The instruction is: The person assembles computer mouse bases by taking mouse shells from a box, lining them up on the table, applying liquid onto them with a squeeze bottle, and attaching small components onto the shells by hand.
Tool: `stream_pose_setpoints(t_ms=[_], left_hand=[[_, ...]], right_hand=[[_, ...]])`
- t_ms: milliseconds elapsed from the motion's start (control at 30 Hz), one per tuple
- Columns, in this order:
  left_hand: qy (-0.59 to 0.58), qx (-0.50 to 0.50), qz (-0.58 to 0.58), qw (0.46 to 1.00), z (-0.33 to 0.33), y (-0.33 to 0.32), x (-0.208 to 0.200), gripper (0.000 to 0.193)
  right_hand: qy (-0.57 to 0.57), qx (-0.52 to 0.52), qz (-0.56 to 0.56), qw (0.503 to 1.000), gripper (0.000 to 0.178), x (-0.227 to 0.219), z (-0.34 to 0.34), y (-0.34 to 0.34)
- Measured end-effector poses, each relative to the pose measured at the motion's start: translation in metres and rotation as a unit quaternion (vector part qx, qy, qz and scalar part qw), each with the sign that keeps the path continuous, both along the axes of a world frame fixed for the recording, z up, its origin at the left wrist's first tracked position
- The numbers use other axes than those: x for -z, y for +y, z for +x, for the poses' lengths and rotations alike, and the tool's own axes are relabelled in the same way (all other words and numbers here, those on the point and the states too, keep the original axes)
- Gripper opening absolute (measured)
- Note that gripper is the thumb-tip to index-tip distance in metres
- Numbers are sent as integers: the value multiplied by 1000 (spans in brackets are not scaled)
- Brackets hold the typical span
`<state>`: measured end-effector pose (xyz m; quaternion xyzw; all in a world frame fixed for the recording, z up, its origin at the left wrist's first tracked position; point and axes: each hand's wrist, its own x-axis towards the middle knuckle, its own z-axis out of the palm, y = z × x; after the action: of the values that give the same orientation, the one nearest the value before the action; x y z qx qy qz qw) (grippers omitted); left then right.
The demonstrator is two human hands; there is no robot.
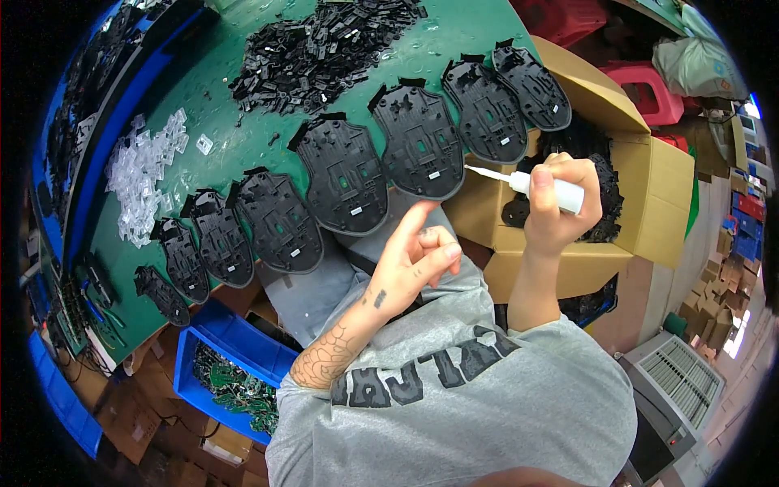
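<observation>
My right hand (560,203) grips a white squeeze bottle (570,197) with a long thin nozzle. The nozzle tip points left, close to the right edge of a black plastic shell (418,146); whether it touches cannot be told. My left hand (415,261) has its index finger stretched to the near edge of that shell and its other fingers loosely bent, holding nothing. Similar shells lie in a curved row along the table's near edge, including one to the left (345,174) and one to the right (487,114). Small white labels show on them.
On the green table (235,138) are a heap of small black parts (324,53) and a pile of clear plastic pieces (142,183). A cardboard box (661,199) with black parts stands at right. A blue bin (188,377) of circuit boards is at lower left.
</observation>
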<state>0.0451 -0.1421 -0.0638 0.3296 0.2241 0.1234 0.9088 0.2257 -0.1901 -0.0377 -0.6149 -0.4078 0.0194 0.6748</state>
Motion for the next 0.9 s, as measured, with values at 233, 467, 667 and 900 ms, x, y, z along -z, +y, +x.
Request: stream_pose_setpoints(t_ms=[233, 467, 667, 900], left_hand=[[5, -4, 3, 1000, 2, 3, -3, 62], [4, -4, 3, 1000, 1, 3, -3, 61], [0, -11, 3, 1000, 2, 2, -2, 60], [17, 39, 17, 999, 14, 2, -13, 68]], right_hand=[[-29, -37, -21, 999, 17, 2, -8, 9], [-43, -37, -40, 998, 17, 4, -7, 11], [-32, -27, -33, 999, 17, 4, -6, 10], [8, 90, 5, 996, 17, -3, 23, -1]])
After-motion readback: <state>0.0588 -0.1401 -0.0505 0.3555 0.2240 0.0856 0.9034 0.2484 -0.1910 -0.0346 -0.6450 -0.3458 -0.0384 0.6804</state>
